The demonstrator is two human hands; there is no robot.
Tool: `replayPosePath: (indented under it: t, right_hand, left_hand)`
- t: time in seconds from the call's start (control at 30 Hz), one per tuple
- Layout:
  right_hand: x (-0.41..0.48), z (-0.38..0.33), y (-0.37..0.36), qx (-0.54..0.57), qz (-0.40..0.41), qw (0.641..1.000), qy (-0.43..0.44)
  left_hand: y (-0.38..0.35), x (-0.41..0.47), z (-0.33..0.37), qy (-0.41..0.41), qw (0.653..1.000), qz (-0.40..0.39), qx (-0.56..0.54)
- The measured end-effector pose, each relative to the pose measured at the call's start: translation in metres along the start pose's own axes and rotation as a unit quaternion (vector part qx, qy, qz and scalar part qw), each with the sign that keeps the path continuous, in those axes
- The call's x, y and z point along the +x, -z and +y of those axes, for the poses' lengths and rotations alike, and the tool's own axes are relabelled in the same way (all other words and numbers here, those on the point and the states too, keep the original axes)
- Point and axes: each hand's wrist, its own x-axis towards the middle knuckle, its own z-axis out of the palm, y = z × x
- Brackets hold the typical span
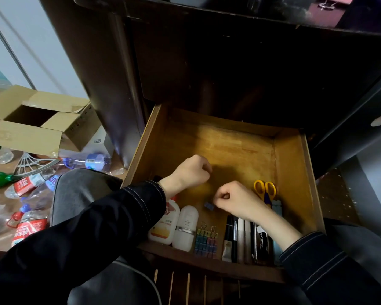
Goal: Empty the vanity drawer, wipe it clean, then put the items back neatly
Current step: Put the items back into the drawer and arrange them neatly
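From the head camera, the wooden drawer (290, 164) is standing pulled out toward the person, its long sides running away from them into the dark vanity (207, 69). Along its near wall, items are lying in a row with their long axes pointing away from the person: two white bottles (174, 225) below the left hand, a block of coloured binder clips (206, 241) below and left of the right hand, and pens and makeup tubes (240, 241) just under the right wrist. Yellow-handled scissors (264, 190) are lying just right of the right hand, handles pointing to the drawer's back. The right hand (235, 200) is curling nearly shut, fingertips pinching a small blue clip (209, 205) at its left edge, low over the drawer floor. The left hand (190, 172) is hovering above and left of the right, fingers curled into a loose fist; whether it is holding anything I cannot tell. Both forearms, in dark stitched sleeves, are reaching in from the near side, wrists bent down. Far left of the left hand, a cardboard box (31, 133) and plastic bottles (29, 186) are lying on the floor.
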Motion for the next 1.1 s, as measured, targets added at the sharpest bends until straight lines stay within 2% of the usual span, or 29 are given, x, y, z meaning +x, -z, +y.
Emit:
replayPosePath:
  t: [0.13, 0.33, 0.73, 1.1]
  right_hand:
    - [0.000, 0.002, -0.004, -0.006, -0.044, 0.999, -0.001]
    - [0.002, 0.006, -0.011, -0.026, -0.078, 0.997, 0.011]
    - [0.003, 0.008, -0.015, -0.047, -0.118, 0.992, 0.016]
    - [0.003, 0.009, -0.015, -0.056, -0.129, 0.990, 0.025]
  left_hand:
    - [-0.006, -0.005, -0.005, -0.030, 0.982, -0.026, 0.183]
    - [-0.012, -0.008, -0.006, -0.036, 0.961, -0.042, 0.271]
    - [-0.018, -0.006, -0.010, -0.054, 0.949, -0.023, 0.311]
    - [-0.018, -0.004, -0.010, -0.054, 0.952, -0.025, 0.300]
